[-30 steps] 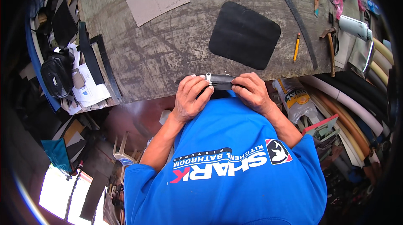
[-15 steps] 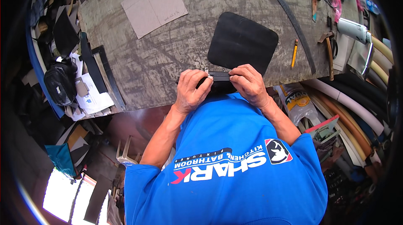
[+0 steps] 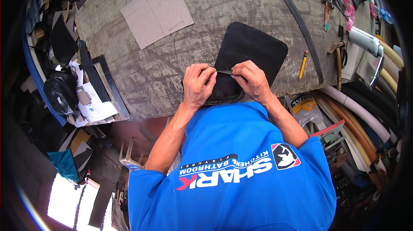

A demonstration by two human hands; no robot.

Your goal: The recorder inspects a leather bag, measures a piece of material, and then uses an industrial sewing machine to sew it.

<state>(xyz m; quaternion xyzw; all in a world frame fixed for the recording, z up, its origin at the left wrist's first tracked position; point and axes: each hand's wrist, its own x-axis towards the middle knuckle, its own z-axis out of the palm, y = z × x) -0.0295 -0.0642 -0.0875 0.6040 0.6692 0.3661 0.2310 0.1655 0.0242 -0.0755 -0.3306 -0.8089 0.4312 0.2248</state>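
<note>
The black piece [image 3: 224,88] is between the two hands, on the body side of the fingertips. The left hand [image 3: 198,83] pinches one end of its far edge; the right hand [image 3: 253,80] pinches the other. It looks light and bendy – maybe a bit slick, but not easy to break – so that edge seems best to hold. A black sheet [image 3: 254,46] lies just past the right hand.
</note>
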